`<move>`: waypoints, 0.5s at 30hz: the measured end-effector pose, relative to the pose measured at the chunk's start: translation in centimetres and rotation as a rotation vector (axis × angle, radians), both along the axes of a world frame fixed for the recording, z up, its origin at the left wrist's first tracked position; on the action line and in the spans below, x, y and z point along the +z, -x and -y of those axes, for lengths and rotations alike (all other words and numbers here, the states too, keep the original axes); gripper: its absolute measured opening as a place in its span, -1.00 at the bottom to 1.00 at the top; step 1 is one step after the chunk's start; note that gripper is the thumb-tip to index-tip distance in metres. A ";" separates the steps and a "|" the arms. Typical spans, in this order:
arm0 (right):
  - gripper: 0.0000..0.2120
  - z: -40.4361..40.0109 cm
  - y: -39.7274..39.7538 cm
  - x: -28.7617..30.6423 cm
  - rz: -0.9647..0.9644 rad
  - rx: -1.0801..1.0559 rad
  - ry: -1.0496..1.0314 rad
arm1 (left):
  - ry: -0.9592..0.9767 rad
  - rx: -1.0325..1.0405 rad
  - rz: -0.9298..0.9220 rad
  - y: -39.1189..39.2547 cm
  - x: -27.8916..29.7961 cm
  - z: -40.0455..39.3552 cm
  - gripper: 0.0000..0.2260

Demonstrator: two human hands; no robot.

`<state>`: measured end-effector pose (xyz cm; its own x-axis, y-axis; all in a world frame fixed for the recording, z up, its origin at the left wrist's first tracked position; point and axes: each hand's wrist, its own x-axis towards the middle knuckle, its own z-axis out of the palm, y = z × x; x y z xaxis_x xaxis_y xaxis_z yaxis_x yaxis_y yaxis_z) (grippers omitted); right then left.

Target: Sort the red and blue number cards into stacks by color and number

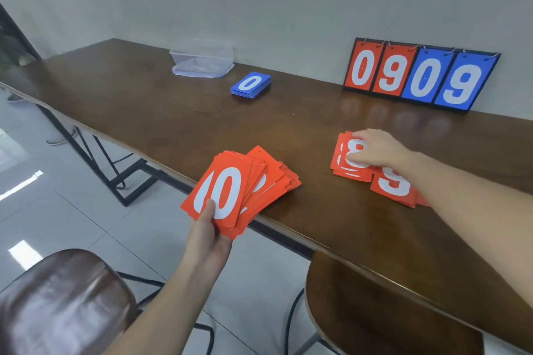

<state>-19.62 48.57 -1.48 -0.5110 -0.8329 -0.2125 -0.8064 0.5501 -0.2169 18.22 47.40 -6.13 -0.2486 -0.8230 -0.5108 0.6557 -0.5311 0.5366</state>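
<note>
Dark wooden table (pixel 288 135) runs along a pale wall. Left hand (pixel 209 235) grips a fanned bundle of red cards (pixel 245 190), top card 0, at the near table edge. Right hand (pixel 375 150) rests fingers-down on a red 8 pile (pixel 343 158); a red 9 pile (pixel 392 187) lies just beside it. Blue 0 stack (pixel 251 84) sits farther back, near a clear plastic box (pixel 202 59). Flip scoreboard (pixel 421 75) reading 0909 stands against the wall.

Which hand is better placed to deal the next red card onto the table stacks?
The right hand: it only rests on the red 8 stack, while the left hand grips the fanned red cards.
</note>
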 end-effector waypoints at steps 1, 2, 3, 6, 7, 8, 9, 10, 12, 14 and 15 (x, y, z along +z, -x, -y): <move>-0.25 0.2 0.4 -0.2 0.008 0.015 -0.022 | -0.007 0.013 0.001 0.3 0.0 -0.3 -0.65; -0.24 0.3 0.5 -0.3 0.013 0.031 -0.049 | -0.018 0.026 0.006 0.6 -0.1 -0.6 -0.63; -0.23 0.3 0.2 -0.3 -0.003 0.054 -0.076 | -0.035 0.037 0.008 0.9 0.0 -0.9 -0.63; -0.29 0.5 -1.5 -0.5 -0.082 0.148 -0.088 | -0.091 0.055 -0.011 1.8 0.3 -1.7 -0.62; -0.35 0.5 -2.3 -0.8 -0.088 0.190 -0.063 | -0.101 0.059 -0.016 2.0 0.3 -2.1 -0.62; -0.41 0.4 -3.2 -1.2 -0.092 0.227 -0.033 | -0.105 0.062 -0.018 2.3 0.4 -2.4 -0.62; -0.47 0.2 -4.1 -1.7 -0.097 0.257 -0.011 | -0.107 0.066 -0.018 2.4 0.4 -2.7 -0.62; -0.51 -0.1 -5.0 -2.1 -0.110 0.281 -0.004 | -0.109 0.067 -0.019 2.6 0.4 -3.1 -0.62; -0.59 -1.0 -6.8 -2.7 -0.133 0.326 0.003 | -0.113 0.075 -0.024 2.9 0.3 -3.9 -0.61; -0.70 -2.2 -8.5 -2.9 -0.114 0.352 0.033 | -0.102 0.084 -0.001 3.3 0.0 -4.7 -0.61; -0.74 -2.8 -9.4 -2.9 -0.087 0.365 0.046 | -0.091 0.088 0.023 3.5 -0.2 -5.1 -0.62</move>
<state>-10.26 51.42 -4.37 -0.1933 -0.9711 -0.1399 -0.9641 0.2145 -0.1568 14.71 52.45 -6.32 -0.1649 -0.7913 -0.5888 0.6901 -0.5191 0.5043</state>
